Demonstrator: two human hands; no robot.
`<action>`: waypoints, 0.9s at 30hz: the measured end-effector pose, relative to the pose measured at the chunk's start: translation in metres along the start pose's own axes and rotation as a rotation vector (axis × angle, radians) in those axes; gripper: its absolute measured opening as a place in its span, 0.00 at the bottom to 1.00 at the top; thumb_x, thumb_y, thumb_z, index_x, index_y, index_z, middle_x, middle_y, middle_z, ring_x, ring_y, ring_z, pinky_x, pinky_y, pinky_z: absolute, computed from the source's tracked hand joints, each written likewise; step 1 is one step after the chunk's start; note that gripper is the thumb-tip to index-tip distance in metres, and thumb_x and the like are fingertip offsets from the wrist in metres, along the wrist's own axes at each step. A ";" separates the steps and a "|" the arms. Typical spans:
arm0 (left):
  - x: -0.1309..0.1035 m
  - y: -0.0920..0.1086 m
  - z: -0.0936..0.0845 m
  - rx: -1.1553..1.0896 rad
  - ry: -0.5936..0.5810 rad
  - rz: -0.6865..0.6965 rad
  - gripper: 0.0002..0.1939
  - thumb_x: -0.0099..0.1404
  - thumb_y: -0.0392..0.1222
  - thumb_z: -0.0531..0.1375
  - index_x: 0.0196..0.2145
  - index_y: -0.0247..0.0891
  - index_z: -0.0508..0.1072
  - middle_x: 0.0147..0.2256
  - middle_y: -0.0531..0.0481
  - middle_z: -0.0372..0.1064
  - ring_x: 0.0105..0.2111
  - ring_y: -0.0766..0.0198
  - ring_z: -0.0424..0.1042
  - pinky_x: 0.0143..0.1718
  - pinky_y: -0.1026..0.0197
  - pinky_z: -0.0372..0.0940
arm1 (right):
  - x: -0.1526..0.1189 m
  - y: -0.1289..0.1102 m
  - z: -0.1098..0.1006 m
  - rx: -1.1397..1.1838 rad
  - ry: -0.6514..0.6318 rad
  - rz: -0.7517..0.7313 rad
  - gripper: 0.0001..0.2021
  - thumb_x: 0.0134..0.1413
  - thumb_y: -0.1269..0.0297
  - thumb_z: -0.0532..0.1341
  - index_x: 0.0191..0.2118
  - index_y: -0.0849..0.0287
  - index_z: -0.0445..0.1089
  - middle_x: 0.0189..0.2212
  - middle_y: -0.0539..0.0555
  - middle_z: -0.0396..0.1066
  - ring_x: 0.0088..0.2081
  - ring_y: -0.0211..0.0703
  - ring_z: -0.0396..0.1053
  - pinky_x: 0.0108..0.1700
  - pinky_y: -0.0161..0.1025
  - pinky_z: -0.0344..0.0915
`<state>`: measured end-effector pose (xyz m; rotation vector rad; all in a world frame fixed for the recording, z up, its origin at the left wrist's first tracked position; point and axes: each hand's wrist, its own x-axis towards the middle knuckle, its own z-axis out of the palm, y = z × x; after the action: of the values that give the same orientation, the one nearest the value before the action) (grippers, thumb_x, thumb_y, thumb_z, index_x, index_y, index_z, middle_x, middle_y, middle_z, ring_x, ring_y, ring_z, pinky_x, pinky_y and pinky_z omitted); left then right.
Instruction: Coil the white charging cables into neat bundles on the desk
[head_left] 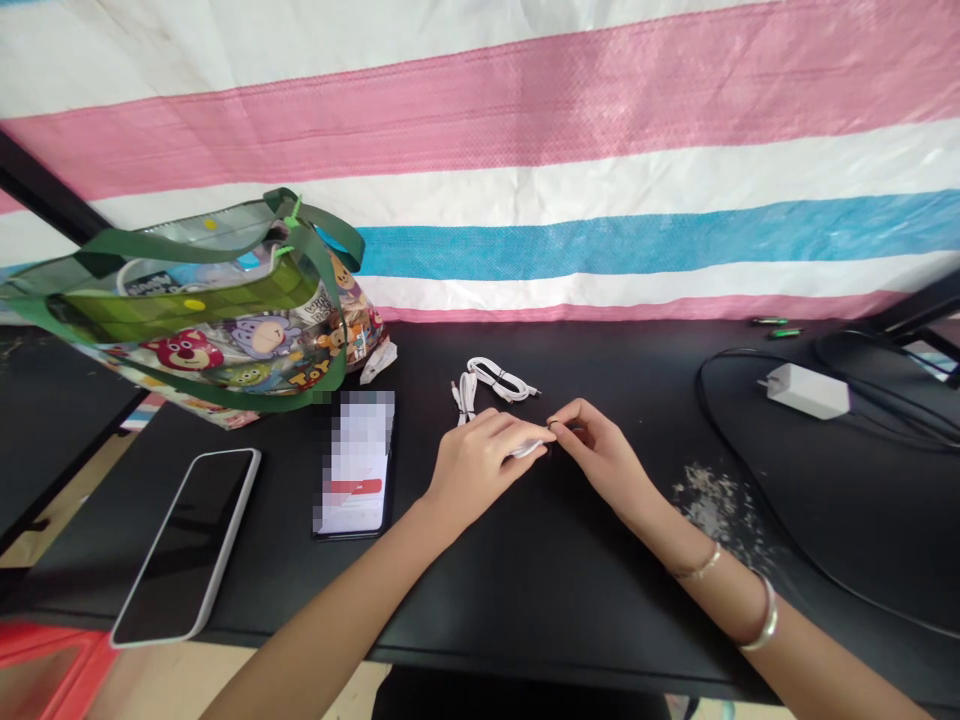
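Note:
My left hand (484, 455) is closed around a white cable (529, 448), most of it hidden under the fingers. At the cable's right end, the thumb and forefinger of my right hand (596, 450) pinch a thin dark piece (553, 424), too small to tell whether it is a tie or a plug. Just beyond my left hand lies a coiled white cable (501, 380) bound with a black tie. Another bundled white cable (466, 393) rests beside it, partly covered by my left hand.
On the left stand a clear cartoon-print bag (255, 340) with green handles, a lit phone (358, 465) and a dark-screened phone in a white case (187, 550). At right are a white power adapter (808, 391), black cables (739, 450) and small green-and-black items (785, 333). A striped sheet (600, 100) hangs behind the black table (480, 590).

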<state>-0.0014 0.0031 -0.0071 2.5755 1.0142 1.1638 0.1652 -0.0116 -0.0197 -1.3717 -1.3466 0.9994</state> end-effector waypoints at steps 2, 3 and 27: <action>-0.001 -0.001 -0.001 0.006 -0.020 -0.023 0.08 0.66 0.40 0.56 0.35 0.43 0.76 0.28 0.58 0.75 0.28 0.70 0.70 0.29 0.68 0.61 | 0.000 0.001 0.001 0.011 0.009 -0.013 0.12 0.46 0.53 0.61 0.26 0.56 0.64 0.24 0.49 0.67 0.28 0.40 0.67 0.32 0.39 0.65; -0.001 -0.001 -0.001 0.010 -0.040 -0.037 0.08 0.67 0.41 0.55 0.35 0.44 0.76 0.29 0.58 0.74 0.29 0.70 0.70 0.29 0.69 0.61 | 0.000 0.001 0.001 0.018 0.012 -0.016 0.11 0.46 0.54 0.62 0.26 0.56 0.64 0.24 0.49 0.66 0.28 0.40 0.67 0.32 0.38 0.65; 0.008 0.008 -0.009 0.110 -0.617 -0.274 0.20 0.61 0.45 0.62 0.51 0.46 0.67 0.43 0.54 0.73 0.38 0.60 0.75 0.36 0.62 0.68 | 0.015 0.003 -0.026 -0.419 0.308 -0.299 0.04 0.48 0.63 0.56 0.27 0.55 0.66 0.24 0.52 0.72 0.27 0.43 0.70 0.32 0.41 0.67</action>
<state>0.0001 0.0011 0.0075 2.5002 1.2261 0.2213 0.1919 0.0012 -0.0160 -1.4967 -1.5161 0.2991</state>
